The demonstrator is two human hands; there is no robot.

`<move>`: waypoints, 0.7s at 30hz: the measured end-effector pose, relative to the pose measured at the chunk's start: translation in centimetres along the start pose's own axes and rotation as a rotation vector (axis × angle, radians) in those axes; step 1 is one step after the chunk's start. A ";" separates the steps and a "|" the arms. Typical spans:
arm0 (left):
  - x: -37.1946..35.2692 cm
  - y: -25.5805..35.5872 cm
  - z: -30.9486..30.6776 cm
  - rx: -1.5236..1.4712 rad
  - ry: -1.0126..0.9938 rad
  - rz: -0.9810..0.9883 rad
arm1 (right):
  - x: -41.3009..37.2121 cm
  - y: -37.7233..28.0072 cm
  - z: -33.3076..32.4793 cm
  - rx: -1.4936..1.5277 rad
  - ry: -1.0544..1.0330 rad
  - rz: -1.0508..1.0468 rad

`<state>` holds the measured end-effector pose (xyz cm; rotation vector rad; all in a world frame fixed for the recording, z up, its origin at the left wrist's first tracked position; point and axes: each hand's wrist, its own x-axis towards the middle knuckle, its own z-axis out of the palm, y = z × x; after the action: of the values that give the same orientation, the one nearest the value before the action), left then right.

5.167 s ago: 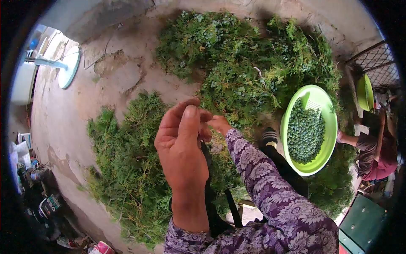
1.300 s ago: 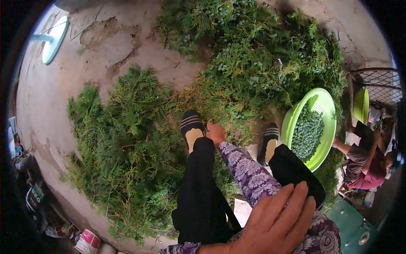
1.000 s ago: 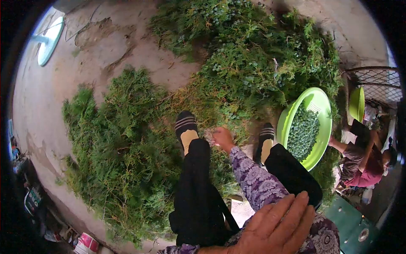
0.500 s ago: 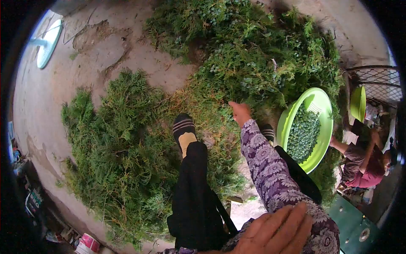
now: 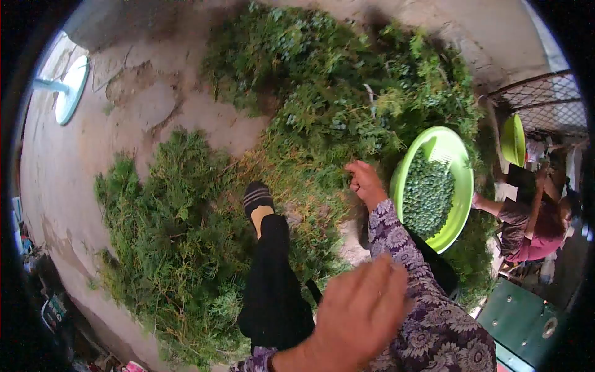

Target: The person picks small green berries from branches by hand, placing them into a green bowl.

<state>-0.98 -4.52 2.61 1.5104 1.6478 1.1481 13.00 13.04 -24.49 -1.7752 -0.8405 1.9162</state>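
Observation:
My right hand [image 5: 367,184] is out over the near edge of the upper heap of evergreen branches [image 5: 334,118], left of the green basin. Its fingers are curled in, and anything inside them is too small to make out. My left hand [image 5: 356,310] is raised close to the camera, in front of my right forearm in its purple flowered sleeve [image 5: 403,248]. Motion smears its bent fingers, and their tips are hard to make out. The lime-green basin [image 5: 463,192] holds many small green cones or berries [image 5: 427,195] and leans beside my right leg.
Another heap of cut branches [image 5: 186,248] covers the ground to the left of my shoe [image 5: 257,197]. A seated person [image 5: 536,226] is at the right, below a second green basin [image 5: 513,140] and a wire mesh panel [image 5: 545,102]. A round pale stand [image 5: 72,90] is at upper left.
My left hand has lifted up and left from over my right sleeve. My right hand has shifted slightly right and down, its fingers still curled. The whole view has tilted a little.

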 end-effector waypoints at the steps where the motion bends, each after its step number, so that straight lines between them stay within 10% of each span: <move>1: 0.1 0.0 0.0 0.002 0.009 0.028 | -0.6 -1.4 -0.4 0.004 0.000 -0.029; 12: -0.1 -1.9 1.4 0.218 0.217 0.041 | -15.4 -17.8 -0.5 0.066 -0.155 -0.222; 21: 1.8 -3.1 2.7 0.204 0.287 0.034 | -23.9 -16.5 -3.8 0.107 -0.283 -0.363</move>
<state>-0.22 -2.18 -1.09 1.5584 1.9896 1.2962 17.72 10.34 4.26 -1.2062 -1.0515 1.9443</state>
